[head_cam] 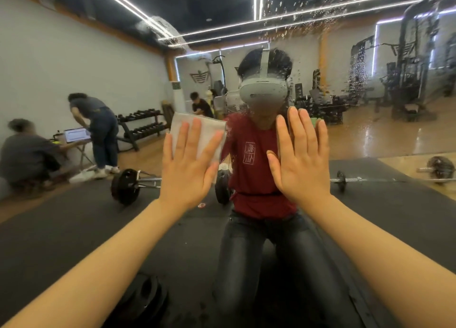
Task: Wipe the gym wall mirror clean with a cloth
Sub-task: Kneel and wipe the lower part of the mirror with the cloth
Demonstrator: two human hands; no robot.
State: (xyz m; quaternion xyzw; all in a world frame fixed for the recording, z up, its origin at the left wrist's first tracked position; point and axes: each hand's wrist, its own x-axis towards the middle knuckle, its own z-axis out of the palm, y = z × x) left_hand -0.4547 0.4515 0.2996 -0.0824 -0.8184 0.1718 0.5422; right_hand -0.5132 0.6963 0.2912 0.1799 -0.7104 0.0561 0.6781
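Left hand is pressing a folded white cloth flat against the droplet-spattered wall mirror.
Fingers straight, gripping nothing; right hand is splayed bare beside it. Even pressure and overlapping strokes toward the upper droplets should be working best.

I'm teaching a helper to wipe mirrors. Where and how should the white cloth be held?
Press flat on the folded white cloth from the front, as the left hand does now: it lies spread against the mirror, so straight fingers pin it better than an edge pinch.
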